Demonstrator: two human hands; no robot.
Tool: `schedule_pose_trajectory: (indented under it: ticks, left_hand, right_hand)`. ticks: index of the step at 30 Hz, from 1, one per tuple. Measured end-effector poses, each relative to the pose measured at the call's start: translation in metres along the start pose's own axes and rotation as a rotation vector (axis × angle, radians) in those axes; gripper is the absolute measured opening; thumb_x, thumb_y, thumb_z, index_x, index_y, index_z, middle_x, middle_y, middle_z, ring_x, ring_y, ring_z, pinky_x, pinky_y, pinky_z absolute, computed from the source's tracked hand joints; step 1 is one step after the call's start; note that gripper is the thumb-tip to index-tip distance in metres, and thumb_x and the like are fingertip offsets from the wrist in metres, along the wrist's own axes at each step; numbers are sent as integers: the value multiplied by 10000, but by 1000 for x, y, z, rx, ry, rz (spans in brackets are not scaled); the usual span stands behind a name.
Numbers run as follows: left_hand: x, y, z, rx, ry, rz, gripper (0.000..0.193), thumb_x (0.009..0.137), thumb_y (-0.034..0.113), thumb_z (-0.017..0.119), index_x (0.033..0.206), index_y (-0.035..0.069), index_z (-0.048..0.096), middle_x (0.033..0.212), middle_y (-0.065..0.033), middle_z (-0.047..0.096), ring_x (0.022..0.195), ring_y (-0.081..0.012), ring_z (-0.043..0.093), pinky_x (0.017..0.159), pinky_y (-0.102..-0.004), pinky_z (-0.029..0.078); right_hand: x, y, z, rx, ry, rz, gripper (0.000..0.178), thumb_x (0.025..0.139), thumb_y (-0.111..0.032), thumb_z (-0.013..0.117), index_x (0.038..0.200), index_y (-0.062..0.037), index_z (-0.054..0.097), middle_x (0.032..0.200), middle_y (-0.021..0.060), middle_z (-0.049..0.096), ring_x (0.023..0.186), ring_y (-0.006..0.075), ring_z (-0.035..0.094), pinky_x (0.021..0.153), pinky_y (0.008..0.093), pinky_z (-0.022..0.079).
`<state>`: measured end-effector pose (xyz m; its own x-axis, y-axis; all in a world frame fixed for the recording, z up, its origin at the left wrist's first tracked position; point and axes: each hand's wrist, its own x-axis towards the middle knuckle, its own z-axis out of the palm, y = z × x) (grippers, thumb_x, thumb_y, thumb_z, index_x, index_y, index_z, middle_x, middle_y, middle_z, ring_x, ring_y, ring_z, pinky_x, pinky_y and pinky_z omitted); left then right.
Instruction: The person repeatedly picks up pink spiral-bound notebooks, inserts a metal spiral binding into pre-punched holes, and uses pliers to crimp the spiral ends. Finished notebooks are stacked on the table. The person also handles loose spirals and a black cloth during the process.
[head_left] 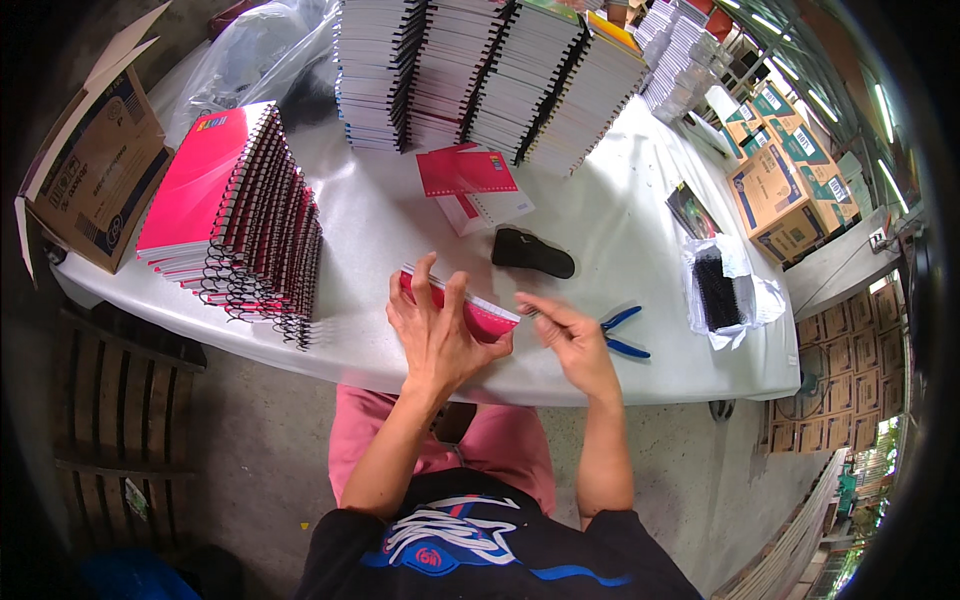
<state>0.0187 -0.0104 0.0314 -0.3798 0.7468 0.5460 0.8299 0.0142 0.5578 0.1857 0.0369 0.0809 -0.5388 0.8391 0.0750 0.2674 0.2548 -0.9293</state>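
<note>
My left hand (436,328) grips an unbound red notebook (488,318), held tilted on edge near the table's front, its fingers spread over the top and the thumb at the near corner. A row of holes runs along the pale edge strip. Beside the notebook's right end, my right hand (578,345) is closed in a pinch. Something thin and dark shows at its fingertips, too small and blurred to name. Blue-handled pliers (626,335) lie just right of that hand. Beyond both hands lies a black, rounded, elongated object (533,254).
Wire-bound red notebooks (208,175) are stacked at the left, beside an open carton (95,170). Tall notebook stacks (480,80) stand at the back. Loose red and white covers (470,185) lie before them. Black binding coils (716,292) rest in white wrapping at right; cartons (785,185) lie beyond.
</note>
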Motion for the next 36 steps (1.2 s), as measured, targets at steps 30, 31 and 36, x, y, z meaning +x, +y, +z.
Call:
schedule_pose_trajectory:
  ticks: [30,31,36]
  left_hand:
    - [0,5,1,152,-16,31,625,496,489,747,907,79,516,1190,-43,436,1320,-413,207,895,-767,154]
    - [2,2,3,128,-43,41,633,499,494,741,920,78,517,1158,-49,445,1296,-394,250,897,-757,161]
    - [1,-1,12,50,-9,93,642,499,498,739,962,106,529,1055,-67,458,1115,-324,379,912,-679,216]
  right_hand:
    - [2,15,-2,-266,-44,-263,236,922,-59,483,1109,-64,628,683,97,568,622,169,516,596,301,425]
    - [3,15,-3,-301,-40,-309,240,928,-67,476,1117,-69,625,667,89,565,612,165,510,593,297,423]
    - [3,-11,-8,-105,-204,121,231,914,-114,533,1126,-68,611,706,85,567,633,147,501,606,294,429]
